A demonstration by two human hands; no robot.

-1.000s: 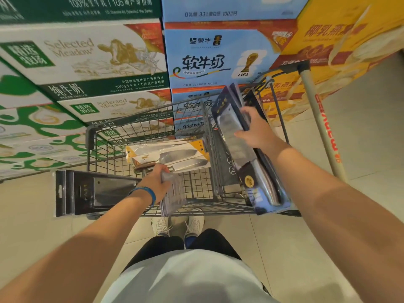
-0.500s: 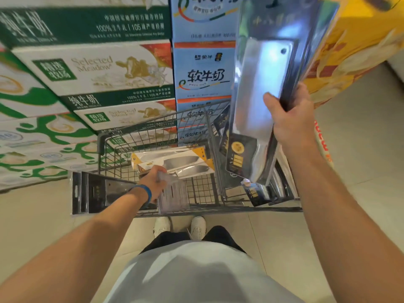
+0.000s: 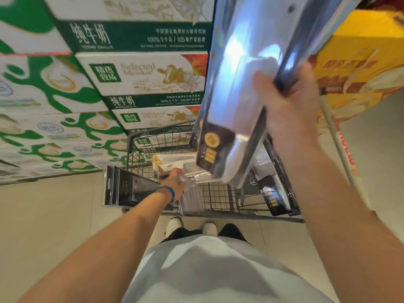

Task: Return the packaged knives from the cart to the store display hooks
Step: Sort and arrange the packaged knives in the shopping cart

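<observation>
Pale floor tiles (image 3: 54, 215) run under a wall of stacked milk cartons (image 3: 142, 77), green and white on the left, with yellow cartons (image 3: 360, 62) on the right. Close in front of them stands a wire cart (image 3: 157, 136). Its pole handle (image 3: 341, 149), marked with red lettering, slants down the right side.

Inside the cart a white and yellow knife pack (image 3: 175, 159) lies flat on the basket bottom. Dark knife packs (image 3: 275, 200) stand on edge against the right wall. More dark flat packs (image 3: 129, 189) sit at the near left corner; whether they are inside or outside the wire I cannot tell.

The left hand (image 3: 177, 182), with a blue wristband (image 3: 168, 192), has its fingers curled round the top of a clear blister pack (image 3: 191, 197) at the cart's near wall.

The right hand (image 3: 290, 106) holds the packaged knives (image 3: 240, 84) high above the cart's right half. Its thumb lies across the front and its fingers are clamped behind. The front pack shows a broad shiny cleaver blade under clear plastic, on a dark card with a gold seal (image 3: 211, 138) at its lower end. At least one more dark pack sits behind it, and motion blur hides the finer print.

White shoes (image 3: 175, 225) and a grey shirt (image 3: 207, 270) fill the bottom.
</observation>
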